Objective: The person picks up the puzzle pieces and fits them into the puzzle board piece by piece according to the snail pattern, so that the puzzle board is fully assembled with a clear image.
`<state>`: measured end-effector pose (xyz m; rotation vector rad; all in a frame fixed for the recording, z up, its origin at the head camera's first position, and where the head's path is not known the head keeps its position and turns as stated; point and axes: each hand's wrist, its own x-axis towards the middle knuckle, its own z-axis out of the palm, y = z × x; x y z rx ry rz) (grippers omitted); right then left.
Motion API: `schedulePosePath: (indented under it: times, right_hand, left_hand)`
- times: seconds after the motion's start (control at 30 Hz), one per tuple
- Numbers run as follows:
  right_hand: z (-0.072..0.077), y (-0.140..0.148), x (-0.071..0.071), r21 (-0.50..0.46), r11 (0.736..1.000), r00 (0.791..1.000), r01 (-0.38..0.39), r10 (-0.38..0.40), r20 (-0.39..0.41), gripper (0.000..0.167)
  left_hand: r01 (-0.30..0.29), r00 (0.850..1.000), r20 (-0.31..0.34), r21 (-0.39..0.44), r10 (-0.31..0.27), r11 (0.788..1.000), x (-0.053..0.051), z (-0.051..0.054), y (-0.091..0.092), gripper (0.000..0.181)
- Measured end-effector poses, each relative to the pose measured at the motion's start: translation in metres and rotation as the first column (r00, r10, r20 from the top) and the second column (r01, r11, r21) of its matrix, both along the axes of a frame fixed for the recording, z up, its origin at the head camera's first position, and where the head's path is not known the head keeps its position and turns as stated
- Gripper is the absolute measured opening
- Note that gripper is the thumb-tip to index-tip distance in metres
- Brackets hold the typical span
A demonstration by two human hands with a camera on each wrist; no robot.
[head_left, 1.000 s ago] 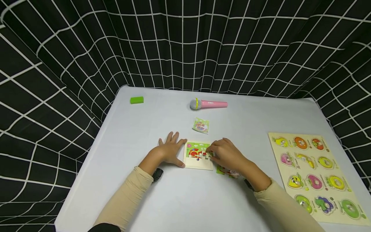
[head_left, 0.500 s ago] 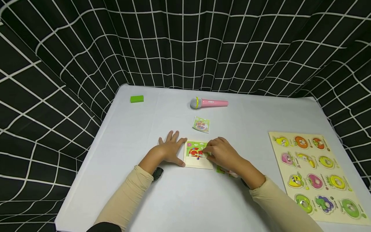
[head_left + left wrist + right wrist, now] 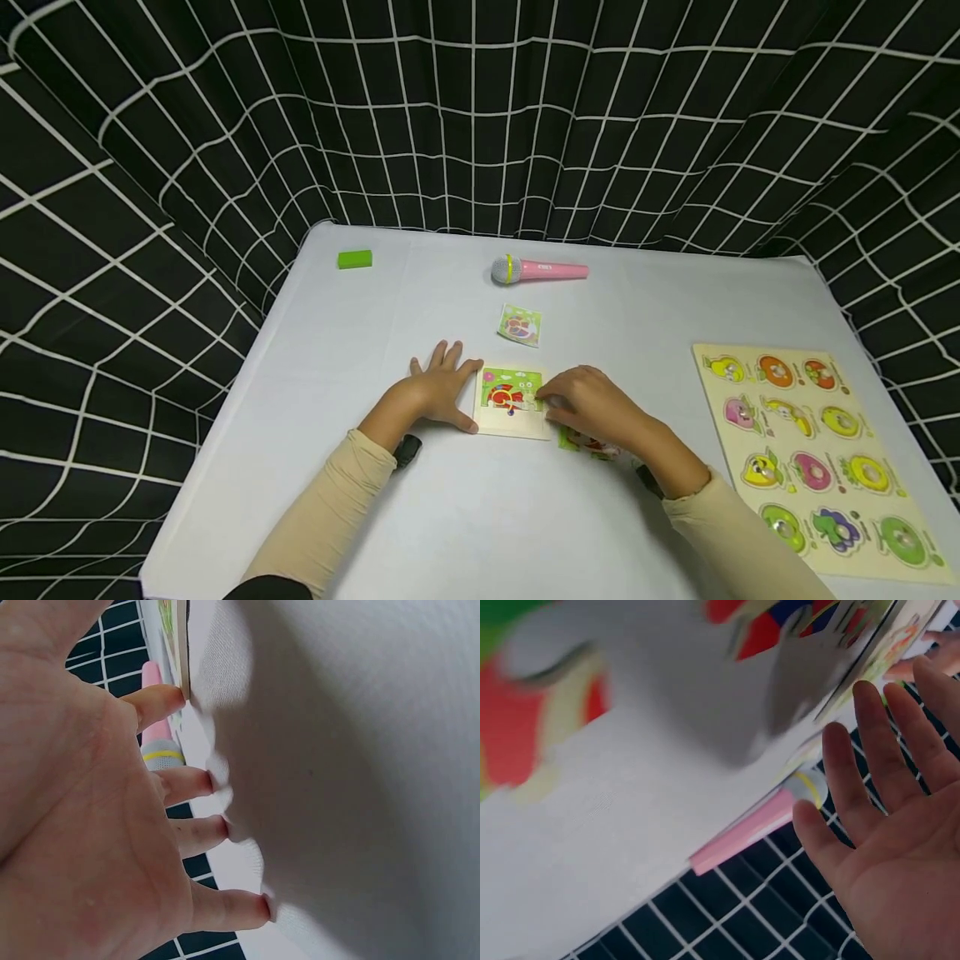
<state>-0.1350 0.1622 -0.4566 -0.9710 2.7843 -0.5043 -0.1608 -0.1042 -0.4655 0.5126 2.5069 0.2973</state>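
A small wooden jigsaw board [image 3: 525, 426] lies between the hands, its upper part filled with a green, red and white picture and its lower strip bare. My left hand [image 3: 435, 393] rests with fingers spread, thumb and index finger against the board's left edge; the left wrist view shows its fingertips [image 3: 217, 829] on the cloth. At the board's right edge is my right hand [image 3: 592, 404], its fingers extended and holding nothing in the right wrist view. Partly beneath that hand lie loose jigsaw pieces [image 3: 581, 443], green and red.
Behind the board lies a small picture card [image 3: 520, 325]. Farther back are a pink toy microphone [image 3: 551, 271] and a green block [image 3: 355, 259]. A wooden fruit peg puzzle [image 3: 821, 458] covers the right side of the white table [image 3: 450, 525]. Black gridded curtains [image 3: 480, 125] surround it.
My right hand first moves left over the board with a jigsaw piece, then draws back right. That piece now lies at the picture's right side. My left hand stays put.
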Motion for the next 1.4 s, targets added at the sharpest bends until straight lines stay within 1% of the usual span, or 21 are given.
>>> schedulePosePath:
  times: [0.13,0.27,0.4,0.5,0.63,0.8,0.97,1.03,1.13,1.3,1.4]
  right_hand:
    - [0.001,0.010,0.009,0.035,0.999,1.000,0.020,-0.020,-0.004,0.029]
    - [0.000,0.018,0.018,0.080,0.997,0.999,0.002,0.000,-0.035,0.029]
    - [-0.001,0.023,0.028,0.126,0.992,0.996,-0.006,0.016,-0.084,0.033]
    - [-0.004,0.023,0.031,0.141,0.990,0.994,-0.006,0.022,-0.111,0.032]
    - [-0.007,0.021,0.034,0.135,0.991,0.991,-0.007,0.025,-0.133,0.028]
    - [-0.007,0.020,0.035,0.137,0.990,0.990,-0.012,0.031,-0.138,0.027]
    - [-0.003,0.017,0.033,0.088,0.996,0.987,-0.018,0.032,-0.160,0.026]
    - [-0.001,0.013,0.031,0.075,0.997,0.983,-0.031,0.044,-0.179,0.026]
    - [-0.001,0.001,0.027,0.077,0.995,0.976,-0.069,0.083,-0.203,0.026]
    - [-0.002,-0.025,0.022,0.110,0.983,0.962,-0.145,0.166,-0.218,0.024]
    - [-0.002,-0.039,0.019,0.115,0.977,0.952,-0.180,0.203,-0.230,0.023]
  left_hand:
    - [0.004,1.000,0.001,0.002,-0.004,1.000,0.001,0.000,0.000,0.106]
    - [0.004,1.000,0.002,0.008,-0.004,1.000,0.000,0.000,0.000,0.106]
    - [0.007,1.000,0.004,0.013,-0.007,1.000,-0.001,-0.002,0.000,0.106]
    - [0.002,1.000,0.004,0.019,-0.002,1.000,0.000,-0.003,-0.002,0.106]
    - [-0.004,1.000,0.014,0.011,0.004,1.000,0.000,-0.003,-0.002,0.107]
    - [-0.007,1.000,0.021,0.010,0.007,1.000,0.001,-0.001,-0.001,0.107]
    - [-0.008,1.000,0.018,0.000,0.008,1.000,0.000,0.000,0.000,0.106]
    - [-0.008,1.000,0.014,-0.002,0.008,1.000,0.000,0.000,0.000,0.106]
    - [-0.012,1.000,0.010,0.000,0.012,1.000,-0.001,-0.001,0.000,0.106]
    - [-0.013,1.000,0.016,-0.004,0.013,1.000,-0.001,-0.001,0.000,0.106]
    - [-0.012,1.000,0.019,-0.006,0.013,1.000,-0.001,-0.001,0.000,0.107]
